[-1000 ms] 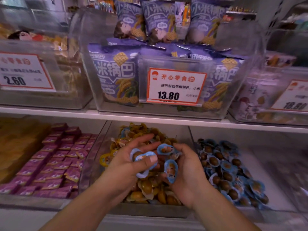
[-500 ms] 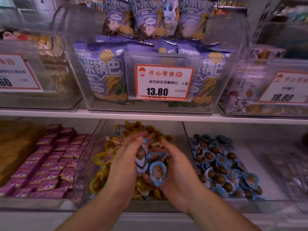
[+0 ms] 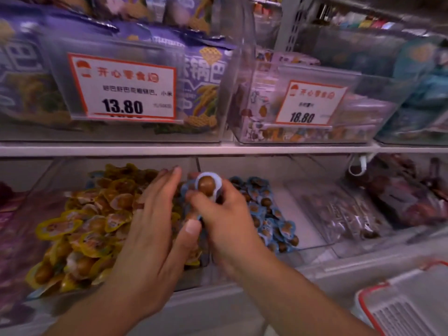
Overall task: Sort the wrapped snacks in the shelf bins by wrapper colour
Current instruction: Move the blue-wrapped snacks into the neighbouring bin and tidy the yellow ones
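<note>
Shop shelf [image 3: 218, 149] bins hold little snacks. Right hand [image 3: 225, 214] grips a bunch of blue-wrapped snacks [image 3: 208, 185] between the yellow bin [image 3: 80, 229] and the blue bin [image 3: 266, 214]. Left hand [image 3: 155, 229] is flat, fingers straight, beside them. They look light and slippery; best pinched by the flat wrapper edge.

The left price card [image 3: 122, 87], clipped to the front of the bin of purple bags [image 3: 203, 93], reads 开心零食 in orange and 13.80 in black. The right price card [image 3: 311, 103], on the neighbouring bin, carries the same heading and 18.80. The smaller print is blurred.
</note>
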The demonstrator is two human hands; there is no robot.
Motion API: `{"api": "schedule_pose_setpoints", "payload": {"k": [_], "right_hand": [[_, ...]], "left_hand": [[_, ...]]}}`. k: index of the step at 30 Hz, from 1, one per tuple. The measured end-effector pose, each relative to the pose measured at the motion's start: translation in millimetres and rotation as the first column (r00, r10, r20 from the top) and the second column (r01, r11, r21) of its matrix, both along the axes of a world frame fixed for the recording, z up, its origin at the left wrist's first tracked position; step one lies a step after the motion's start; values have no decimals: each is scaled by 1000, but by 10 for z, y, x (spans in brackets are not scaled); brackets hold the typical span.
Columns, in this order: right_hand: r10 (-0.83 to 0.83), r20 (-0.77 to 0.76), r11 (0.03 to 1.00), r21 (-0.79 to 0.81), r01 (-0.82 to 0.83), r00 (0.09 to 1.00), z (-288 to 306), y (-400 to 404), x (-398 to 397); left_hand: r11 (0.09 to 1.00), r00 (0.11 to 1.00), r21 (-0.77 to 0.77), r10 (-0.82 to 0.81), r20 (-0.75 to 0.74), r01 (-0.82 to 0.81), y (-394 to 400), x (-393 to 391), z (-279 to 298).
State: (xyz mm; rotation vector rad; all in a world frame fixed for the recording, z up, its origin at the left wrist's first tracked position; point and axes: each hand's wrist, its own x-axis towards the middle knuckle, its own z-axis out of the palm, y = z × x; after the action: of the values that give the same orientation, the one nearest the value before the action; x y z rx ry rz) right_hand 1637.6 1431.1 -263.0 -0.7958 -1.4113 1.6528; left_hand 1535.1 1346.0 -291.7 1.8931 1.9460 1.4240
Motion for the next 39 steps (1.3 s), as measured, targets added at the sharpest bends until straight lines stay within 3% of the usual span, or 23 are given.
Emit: {"api": "schedule_pose_setpoints", "payload": {"k": [3,6,9,11,12,15,17,19,22,25,28,34,36,39], "right_hand": [[-152,63,988,14,152,986,100,451,350],[-39,241,997,-61,56,970,52,854,774],[125,552,991,-34,-127,824,-112,1055,1120],[102,675,984,38,-173,731,-176,1115,1213],[25,687,984,113,-141,727,-193,1151,1215],[-257,525,939,333,82,811,-208,1159,1070],[-297,370,918,363,157,880,-187,1044,855],[-200,295,914,399,70,934,-207,848,594],[-34,396,860,479,-175,918,-365,522,243],[-118,478,773,595,-222,870,-531,430,85],[-60,459,831,515,-210,886,-562,514,73],[-41,237,920,387,-55,971,-560,588,61],[-72,214,936,351,-8,974,-566,619,82],[-81,195,932,362,5,977,-590,621,90]], "left_hand": [[997,998,-66,-35,-46,32,117,-138,-53],[975,991,-217,-71,-113,45,149,-381,-135],[930,951,-356,-189,-246,93,161,-586,-218],[903,921,-422,-229,-314,81,168,-670,-264],[890,907,-453,-236,-349,57,169,-693,-281],[856,857,-516,-268,-441,2,175,-693,-329],[838,840,-546,-280,-466,-23,183,-663,-339],[830,836,-557,-279,-472,-37,198,-644,-328],[837,799,-544,-290,-527,-55,259,-605,-269],[856,773,-512,-279,-569,-69,317,-573,-266],[882,782,-458,-209,-587,-109,368,-662,-231],[839,678,-402,-55,-733,-367,532,-997,-183],[842,610,-305,35,-792,-445,644,-976,-198],[817,595,-249,137,-792,-520,819,-972,-159]]}}
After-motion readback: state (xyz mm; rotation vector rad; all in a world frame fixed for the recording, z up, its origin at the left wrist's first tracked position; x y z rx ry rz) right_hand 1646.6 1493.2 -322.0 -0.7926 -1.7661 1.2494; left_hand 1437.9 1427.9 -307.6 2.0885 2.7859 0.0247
